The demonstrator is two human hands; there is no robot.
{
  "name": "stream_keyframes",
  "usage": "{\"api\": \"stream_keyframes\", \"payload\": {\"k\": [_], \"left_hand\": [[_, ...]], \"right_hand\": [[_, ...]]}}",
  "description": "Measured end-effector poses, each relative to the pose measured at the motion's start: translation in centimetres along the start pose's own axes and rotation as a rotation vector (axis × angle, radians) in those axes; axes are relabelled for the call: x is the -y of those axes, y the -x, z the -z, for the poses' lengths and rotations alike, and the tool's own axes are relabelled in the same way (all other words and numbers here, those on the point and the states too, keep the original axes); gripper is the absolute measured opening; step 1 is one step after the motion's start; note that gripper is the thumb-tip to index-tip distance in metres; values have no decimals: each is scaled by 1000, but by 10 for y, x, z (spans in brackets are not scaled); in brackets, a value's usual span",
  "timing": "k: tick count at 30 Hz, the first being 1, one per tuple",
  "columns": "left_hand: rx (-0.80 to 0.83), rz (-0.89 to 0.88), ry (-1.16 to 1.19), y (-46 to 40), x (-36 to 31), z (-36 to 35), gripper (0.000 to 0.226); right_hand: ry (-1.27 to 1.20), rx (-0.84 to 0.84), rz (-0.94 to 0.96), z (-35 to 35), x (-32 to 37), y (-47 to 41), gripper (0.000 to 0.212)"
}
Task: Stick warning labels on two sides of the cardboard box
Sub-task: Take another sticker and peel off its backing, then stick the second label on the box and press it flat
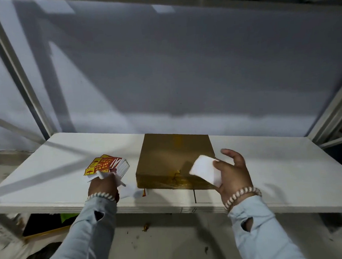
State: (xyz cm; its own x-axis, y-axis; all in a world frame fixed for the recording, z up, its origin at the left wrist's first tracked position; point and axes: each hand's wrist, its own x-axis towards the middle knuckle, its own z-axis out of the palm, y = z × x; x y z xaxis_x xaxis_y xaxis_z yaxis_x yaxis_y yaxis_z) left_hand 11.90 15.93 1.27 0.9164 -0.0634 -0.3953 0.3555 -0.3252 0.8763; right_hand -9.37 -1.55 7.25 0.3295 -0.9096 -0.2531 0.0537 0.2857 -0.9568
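Box (175, 160) lies flat at centre frame on the white table (277, 163), near edge close to the table's front. Its top shows no label; the taped front edge is creased.

Right hand (234, 172), right of centre, pinches a white sheet (206, 172) between thumb and fingers, held over the box's lower right corner. Only the blank side shows, probably a label seen from the back, though the blur leaves that unsure.

Left hand (103, 185), lower left of the box, is closed on loose white strips over a fanned stack (105, 164) of red-and-yellow "KEEP DRY" labels.

Step in hand, as judged: getting one label ready to stick.

- Peel backing fully first.
- Square the label to the box edges.
- Set one edge down, then smooth across to avoid bubbles.
- Steady the box with the left hand.
- Avoid the creased tape.
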Motion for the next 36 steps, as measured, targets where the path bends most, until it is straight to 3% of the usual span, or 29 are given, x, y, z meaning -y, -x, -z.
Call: {"api": "stream_keyframes", "payload": {"k": [3, 7, 9, 10, 14, 17, 20, 25, 28, 32, 34, 36], "left_hand": [[66, 15, -190, -11, 10, -4, 39], [136, -61, -476, -4, 10, -5, 15], [149, -100, -582, -7, 14, -9, 24], [148, -101, -577, -12, 17, -12, 34], [113, -115, -507, -32, 24, -20, 38], [113, -212, -627, -34, 24, -25, 65], [130, -238, -665, -26, 20, -32, 53], [226, -264, -813, -23, 20, -39, 40], [160, -244, -763, -22, 20, -37, 38], [16, -431, -522, -13, 2, -37, 27], [114, -476, -263, 5, -12, -39, 32], [328, -448, -54, 29, -23, -44, 40]], "right_hand": [[24, 31, 7, -9, -1, 4, 32], [-93, 79, -240, -11, -5, 5, 7], [-71, 78, -293, -11, -9, 3, 7], [-62, 77, -303, -12, -9, 3, 10], [-56, 65, -344, -14, -9, 0, 41], [-169, 114, -414, -14, -10, -3, 59], [-265, 164, -495, -13, -11, -1, 40], [-126, 176, -512, -16, -9, 2, 14], [-33, 194, -476, -17, -9, 1, 10], [84, 159, -395, -16, -9, -1, 13], [145, 125, -315, -16, -11, -2, 7], [201, 129, -253, -16, -11, -3, 3]]}}
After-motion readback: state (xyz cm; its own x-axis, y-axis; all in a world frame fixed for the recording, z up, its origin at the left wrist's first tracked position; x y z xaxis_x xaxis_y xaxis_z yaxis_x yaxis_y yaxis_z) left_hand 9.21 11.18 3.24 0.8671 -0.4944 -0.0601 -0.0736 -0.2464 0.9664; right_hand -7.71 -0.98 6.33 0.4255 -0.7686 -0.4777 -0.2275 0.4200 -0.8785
